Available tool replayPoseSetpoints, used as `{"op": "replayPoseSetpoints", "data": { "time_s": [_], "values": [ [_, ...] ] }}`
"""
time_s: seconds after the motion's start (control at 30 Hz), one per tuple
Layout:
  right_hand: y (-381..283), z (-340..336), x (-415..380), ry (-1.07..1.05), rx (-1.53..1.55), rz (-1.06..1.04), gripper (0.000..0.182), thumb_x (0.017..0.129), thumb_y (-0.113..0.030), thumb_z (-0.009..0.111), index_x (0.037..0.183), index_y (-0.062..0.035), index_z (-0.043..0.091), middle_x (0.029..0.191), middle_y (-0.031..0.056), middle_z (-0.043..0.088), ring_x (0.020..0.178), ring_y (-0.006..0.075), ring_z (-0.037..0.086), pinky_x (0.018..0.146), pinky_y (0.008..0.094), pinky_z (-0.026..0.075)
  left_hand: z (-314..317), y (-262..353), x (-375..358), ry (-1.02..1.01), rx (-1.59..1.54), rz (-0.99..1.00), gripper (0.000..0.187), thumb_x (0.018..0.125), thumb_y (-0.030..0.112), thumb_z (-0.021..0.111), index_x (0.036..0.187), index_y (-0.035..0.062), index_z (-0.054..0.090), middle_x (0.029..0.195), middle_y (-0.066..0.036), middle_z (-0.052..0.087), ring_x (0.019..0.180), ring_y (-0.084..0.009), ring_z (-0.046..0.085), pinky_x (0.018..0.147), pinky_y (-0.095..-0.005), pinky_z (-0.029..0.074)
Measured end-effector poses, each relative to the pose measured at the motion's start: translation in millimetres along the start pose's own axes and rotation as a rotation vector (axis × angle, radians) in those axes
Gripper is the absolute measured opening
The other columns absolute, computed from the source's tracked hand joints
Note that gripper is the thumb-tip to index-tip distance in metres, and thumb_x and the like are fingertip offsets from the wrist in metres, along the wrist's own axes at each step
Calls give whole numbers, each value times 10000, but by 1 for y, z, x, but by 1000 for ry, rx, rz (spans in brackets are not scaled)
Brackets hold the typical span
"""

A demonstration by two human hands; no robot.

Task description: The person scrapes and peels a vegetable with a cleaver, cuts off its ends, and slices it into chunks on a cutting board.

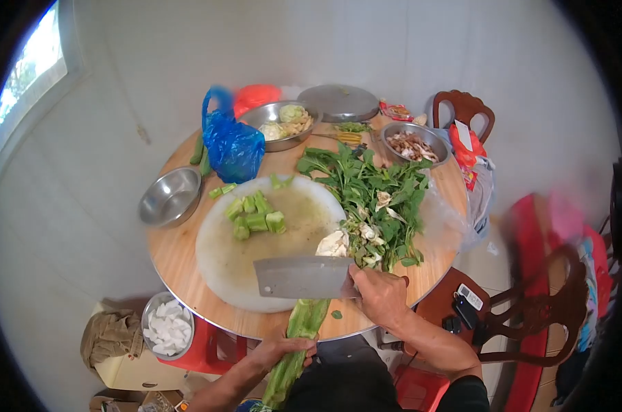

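A: How do the hands hold their things?

B: Your right hand point(383, 295) is closed around the handle of the knife point(297, 278), with the broad side of the blade facing up. Your left hand point(276, 348) is curled around the stalk point(307, 317), with no wide opening.

A: And where exactly is the stalk?

B: Its far end is at the near edge of the board point(256, 257), close to the knife. The rest slopes down past the edge of the counter point(177, 254), towards your body. Whether the blade touches the stalk, I cannot tell.

A: What makes the work good here?

B: Grip the stalk firmly but do not crush it, because such a ribbed stem may roll. Hold your left fingers well back from the sharp edge, and never turn this edge towards the wrist. Small, calm strokes are safer than one strong push.

A: Anything about the space?

B: The pieces point(256, 222) lie on the far part of the board, and the greens point(386, 199) are beside it, so move the blade clear of both.
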State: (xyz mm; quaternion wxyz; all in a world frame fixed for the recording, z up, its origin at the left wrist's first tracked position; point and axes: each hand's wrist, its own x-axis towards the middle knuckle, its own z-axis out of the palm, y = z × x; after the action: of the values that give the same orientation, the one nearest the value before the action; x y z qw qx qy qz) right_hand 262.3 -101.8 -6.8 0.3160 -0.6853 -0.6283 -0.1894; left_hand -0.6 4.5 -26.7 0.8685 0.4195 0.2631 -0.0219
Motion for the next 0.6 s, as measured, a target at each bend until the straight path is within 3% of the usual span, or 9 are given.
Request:
{"op": "replayPoseSetpoints", "data": {
  "time_s": [0.13,0.2,0.3,0.37,0.6],
  "values": [
    [29,17,13,-83,-40,73,308,800,-73,705,1091,-56,605,747,112,637,607,294,676,515,426,506,-6,-1,2,-9,-37,50,388,878,195,796,1142,11,579,848,-64,643,705,-177,681,604,-306,555],
    [38,19,23,-124,-144,252,300,797,-50,713,1077,-64,604,754,134,662,623,294,696,517,425,513,-11,13,-1,-9,-42,52,393,874,196,800,1143,13,580,847,-64,650,704,-174,687,606,-305,554],
    [5,5,31,-82,-29,156,315,783,-35,754,1061,-73,612,747,113,674,630,276,702,521,399,520,-9,27,-5,127,68,-103,440,809,164,831,1147,8,597,860,-109,655,689,-211,669,615,-336,546],
    [-5,8,41,-57,16,50,441,703,11,761,1118,-66,634,727,92,666,611,277,689,518,403,521,-18,35,7,63,98,33,446,807,147,829,1152,7,584,853,-110,669,668,-206,674,603,-338,543],
    [1,12,50,-65,-108,39,484,699,-1,778,1155,-70,630,724,86,662,606,290,683,518,418,524,-27,52,3,-12,168,32,521,844,149,841,1229,24,512,850,-74,653,684,-177,680,607,-320,542]
  ]
}}
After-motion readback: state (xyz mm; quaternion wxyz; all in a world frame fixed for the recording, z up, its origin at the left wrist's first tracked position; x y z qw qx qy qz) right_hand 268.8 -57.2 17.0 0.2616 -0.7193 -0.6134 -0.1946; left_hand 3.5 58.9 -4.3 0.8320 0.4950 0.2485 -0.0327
